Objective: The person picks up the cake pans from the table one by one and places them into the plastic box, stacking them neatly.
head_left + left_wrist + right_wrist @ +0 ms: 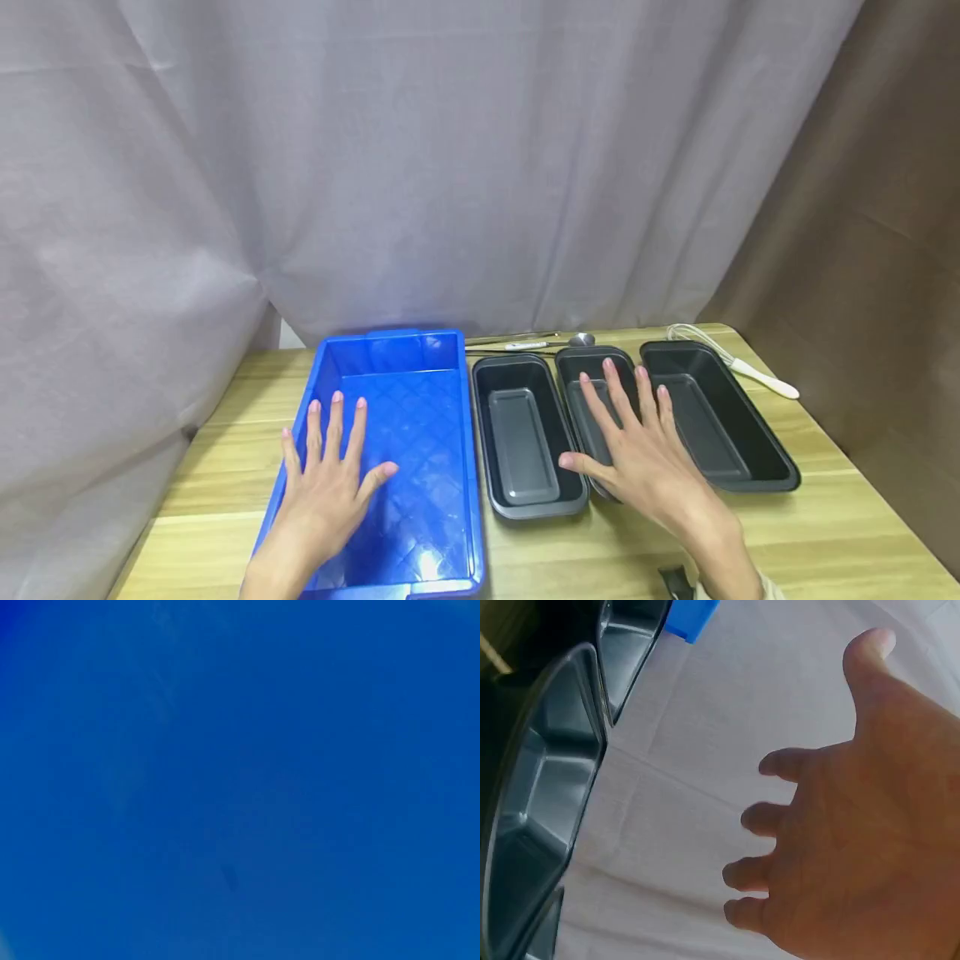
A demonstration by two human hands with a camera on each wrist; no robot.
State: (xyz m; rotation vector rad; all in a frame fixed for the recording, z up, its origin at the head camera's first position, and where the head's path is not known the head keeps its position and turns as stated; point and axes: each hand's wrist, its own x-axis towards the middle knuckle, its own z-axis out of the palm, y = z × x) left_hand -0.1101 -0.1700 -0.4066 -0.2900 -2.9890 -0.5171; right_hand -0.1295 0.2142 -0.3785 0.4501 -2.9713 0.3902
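Observation:
My left hand (322, 492) hovers over a blue plastic bin (474, 500), its fingers spread and straight, holding nothing. Blurred blue fills the whole left wrist view. Over the middle dark loaf pan (587, 417) is my right hand (648, 462), also with spread fingers and nothing in its grasp. It partly hides that pan. In the right wrist view the palm of the right hand (855, 832) shows, apart from the pans. Another dark loaf pan (523, 446) stands between the bin and the middle pan. A wider dark pan (708, 425) is at the right.
A whisk (761, 377) with a white handle lies beside the wider pan. Behind the pans is a spoon-like utensil (581, 340) with a white handle, near some thin dark rods. Grey cloth (480, 167) hangs behind the wooden table (847, 517), with brown cloth (885, 250) on the right.

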